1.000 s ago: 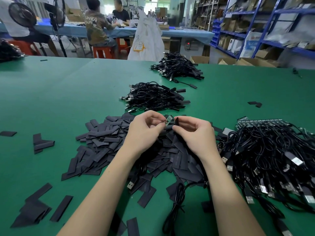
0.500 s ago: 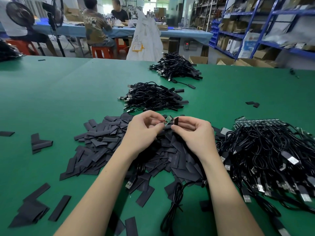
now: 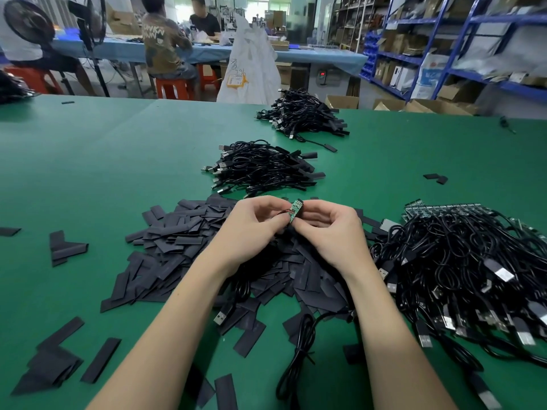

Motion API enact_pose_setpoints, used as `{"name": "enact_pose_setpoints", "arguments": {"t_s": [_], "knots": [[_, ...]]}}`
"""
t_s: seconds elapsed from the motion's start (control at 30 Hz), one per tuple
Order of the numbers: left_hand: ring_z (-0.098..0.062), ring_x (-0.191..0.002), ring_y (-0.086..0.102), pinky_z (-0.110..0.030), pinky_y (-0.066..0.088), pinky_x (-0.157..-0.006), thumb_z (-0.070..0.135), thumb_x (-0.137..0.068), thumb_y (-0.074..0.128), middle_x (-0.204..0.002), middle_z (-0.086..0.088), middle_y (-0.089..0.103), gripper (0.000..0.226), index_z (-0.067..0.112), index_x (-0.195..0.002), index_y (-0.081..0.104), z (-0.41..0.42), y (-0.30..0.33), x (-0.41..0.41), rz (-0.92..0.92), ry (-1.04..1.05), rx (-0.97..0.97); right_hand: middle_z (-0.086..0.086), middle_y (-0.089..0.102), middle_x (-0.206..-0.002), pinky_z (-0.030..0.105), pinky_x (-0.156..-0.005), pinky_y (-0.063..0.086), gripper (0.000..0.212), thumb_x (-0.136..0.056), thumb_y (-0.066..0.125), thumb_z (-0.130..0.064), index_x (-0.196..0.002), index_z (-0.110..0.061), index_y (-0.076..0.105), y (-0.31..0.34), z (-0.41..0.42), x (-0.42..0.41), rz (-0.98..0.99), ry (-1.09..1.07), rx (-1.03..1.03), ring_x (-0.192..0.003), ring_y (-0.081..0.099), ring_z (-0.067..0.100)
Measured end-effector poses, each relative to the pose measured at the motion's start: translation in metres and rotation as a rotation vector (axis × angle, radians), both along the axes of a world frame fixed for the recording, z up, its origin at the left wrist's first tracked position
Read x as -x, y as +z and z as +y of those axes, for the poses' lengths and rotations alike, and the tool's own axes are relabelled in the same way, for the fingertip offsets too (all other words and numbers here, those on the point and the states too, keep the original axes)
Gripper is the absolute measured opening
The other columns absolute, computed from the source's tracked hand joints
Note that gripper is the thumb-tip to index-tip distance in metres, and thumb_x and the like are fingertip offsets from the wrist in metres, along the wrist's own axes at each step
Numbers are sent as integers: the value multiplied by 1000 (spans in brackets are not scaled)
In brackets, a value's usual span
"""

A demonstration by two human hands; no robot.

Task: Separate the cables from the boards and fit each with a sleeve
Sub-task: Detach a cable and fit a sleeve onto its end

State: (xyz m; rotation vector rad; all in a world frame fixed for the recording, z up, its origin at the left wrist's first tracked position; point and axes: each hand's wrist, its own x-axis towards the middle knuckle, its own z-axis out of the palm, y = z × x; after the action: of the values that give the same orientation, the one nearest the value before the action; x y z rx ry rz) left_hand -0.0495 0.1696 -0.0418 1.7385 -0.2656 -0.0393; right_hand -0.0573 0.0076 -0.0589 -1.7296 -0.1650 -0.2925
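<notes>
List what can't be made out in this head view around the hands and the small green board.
- Green board: components too small to read; lower end hidden by the fingertips of the left hand and right hand.
- Sleeve: whether the right hand holds one is hidden behind the board and fingers.
- Red wires: solder joints too small to see.
- Cable heap: cut off by the right edge.

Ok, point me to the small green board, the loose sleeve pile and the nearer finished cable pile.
small green board [image 3: 296, 210], head view, middle of its green face between the fingertips.
loose sleeve pile [image 3: 177, 241], head view, left part of the flat black pieces.
nearer finished cable pile [image 3: 260, 167], head view, centre of the black bundle.
</notes>
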Motion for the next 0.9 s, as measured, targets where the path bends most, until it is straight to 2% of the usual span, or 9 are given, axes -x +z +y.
{"name": "enact_pose_setpoints", "arguments": {"t_s": [0.3,0.5,0.9], "knots": [[-7,-72,57,-16,47,-60,10,-98,62,-85,1,67,18,24,-100,74,3,1,-1,15,-64,-64,-8,79,-89,17,-78,56,23,-80,82,-4,-92,-24,80,0,0,1,19,22,-45,-88,76,7],[-9,-71,58,-18,49,-60,7,-98,61,-79,5,65,17,19,-102,73,1,1,-1,28,-27,-31,-8,79,-90,15,-77,55,24,-79,83,-5,-92,-24,80,1,-3,1,1,31,-61,-88,76,7],[-7,-70,58,-16,46,-59,7,-98,61,-80,4,65,16,18,-104,72,1,0,-2,41,-18,-28,-7,80,-88,18,-76,57,24,-79,83,-4,-90,-25,80,-1,-2,-1,35,32,-48,-87,76,9]]}}
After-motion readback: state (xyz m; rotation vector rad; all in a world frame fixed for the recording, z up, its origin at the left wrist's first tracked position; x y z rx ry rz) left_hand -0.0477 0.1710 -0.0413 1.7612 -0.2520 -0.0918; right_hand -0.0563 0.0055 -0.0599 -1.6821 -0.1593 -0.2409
